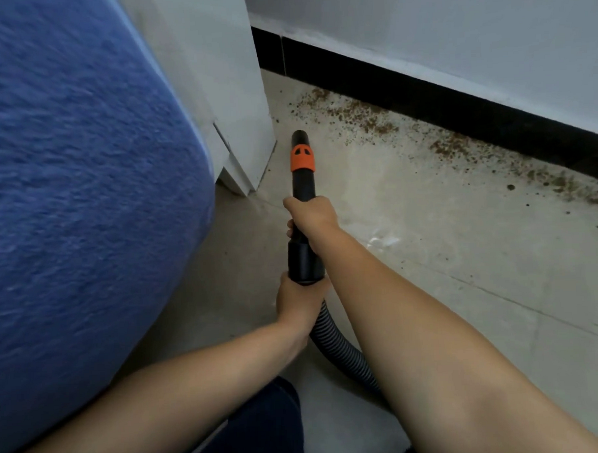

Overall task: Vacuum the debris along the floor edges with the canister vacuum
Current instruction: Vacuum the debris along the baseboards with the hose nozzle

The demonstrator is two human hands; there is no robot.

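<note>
Debris [371, 118] is lying along the black baseboard [422, 94], not yet reached. Right hand [310, 213] is gripping the vacuum nozzle [301, 157]; left hand [299, 303] is holding the hose [333, 338] joint. I think sweeping slowly, tip low against the edge, is working best.

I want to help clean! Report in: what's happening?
Right hand and left hand grip the vacuum nozzle. Brown debris lines the baseboard, unvacuumed. Path clear.

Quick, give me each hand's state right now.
Left hand: grips the vacuum hose at its cuff.
Right hand: grips the black nozzle tube.
</note>
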